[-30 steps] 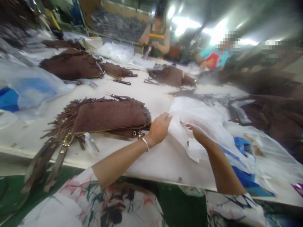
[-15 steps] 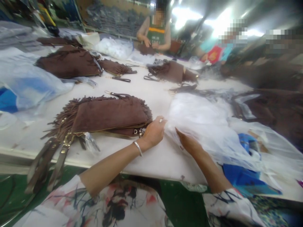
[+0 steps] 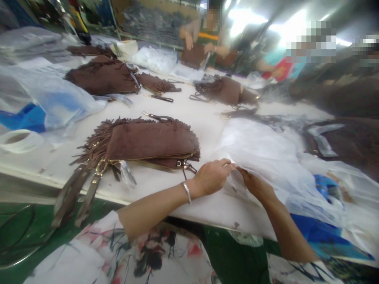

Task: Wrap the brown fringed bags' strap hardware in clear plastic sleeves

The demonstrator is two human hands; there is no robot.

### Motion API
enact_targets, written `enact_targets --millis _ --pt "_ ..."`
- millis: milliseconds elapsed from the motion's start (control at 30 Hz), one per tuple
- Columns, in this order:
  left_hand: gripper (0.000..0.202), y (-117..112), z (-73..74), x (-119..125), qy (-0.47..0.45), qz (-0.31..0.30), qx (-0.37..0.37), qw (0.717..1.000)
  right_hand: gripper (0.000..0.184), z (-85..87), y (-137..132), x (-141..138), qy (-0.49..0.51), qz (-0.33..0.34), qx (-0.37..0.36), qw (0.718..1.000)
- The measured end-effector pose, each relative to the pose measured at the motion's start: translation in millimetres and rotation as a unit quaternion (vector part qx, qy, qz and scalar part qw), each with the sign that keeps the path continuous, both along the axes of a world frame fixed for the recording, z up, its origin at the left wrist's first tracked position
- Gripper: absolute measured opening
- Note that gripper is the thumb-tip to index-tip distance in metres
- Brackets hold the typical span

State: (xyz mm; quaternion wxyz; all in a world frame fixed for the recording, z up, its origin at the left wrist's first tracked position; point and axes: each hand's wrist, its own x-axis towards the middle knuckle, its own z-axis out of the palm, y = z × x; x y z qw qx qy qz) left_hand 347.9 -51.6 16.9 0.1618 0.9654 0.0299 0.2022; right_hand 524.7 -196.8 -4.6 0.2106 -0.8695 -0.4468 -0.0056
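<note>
A translucent white plastic bag (image 3: pixel 260 146) lies on the table in front of me. At its near left edge, my left hand (image 3: pixel 213 175) pinches the plastic between thumb and fingers; a silver bangle sits on that wrist. My right hand (image 3: pixel 256 183) meets it from the right, its fingers closed on the same edge and partly covered by the film. Left of my hands rests a brown fringed handbag (image 3: pixel 151 140), its zip edge facing me and its straps (image 3: pixel 91 189) hanging over the table's front edge. A wrist strap (image 3: pixel 161 117) lies just behind it.
More brown fringed bags (image 3: pixel 102 77) lie across the white table (image 3: pixel 177 108). A roll of tape (image 3: pixel 20 141) and plastic over blue packs (image 3: pixel 59 102) are at left. Blue packaging (image 3: pixel 316 227) sits at right. A person (image 3: pixel 209 39) across the table handles a brown bag.
My left hand has come to the plastic bag's edge beside my right hand, and both now pinch it. The view has shifted slightly. The person opposite has raised a brown bag.
</note>
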Motion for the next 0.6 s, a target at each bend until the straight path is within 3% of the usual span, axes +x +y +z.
enact_targets --millis 67,200,400,533,600 --pt "0.041 1 -9.5 7 0.026 0.013 0.007 1.000 0.027 4.5 0 -9 -0.021 -0.002 -0.022 1.000" --pt "0.023 4 -21.5 14 0.048 0.003 0.022 0.999 0.029 11.2 -1 -16 -0.055 -0.038 -0.042 0.997" --pt "0.017 2 -19.6 12 0.049 0.015 0.008 0.999 0.029 10.0 -3 -13 -0.044 -0.045 -0.041 0.997" --pt "0.041 -2 -18.0 17 0.036 0.036 -0.022 0.998 0.034 6.4 -4 -13 -0.011 -0.038 -0.007 0.999" --pt "0.039 -2 -20.2 23 0.041 0.034 -0.031 0.998 0.032 6.5 -4 -12 0.013 -0.025 0.008 1.000"
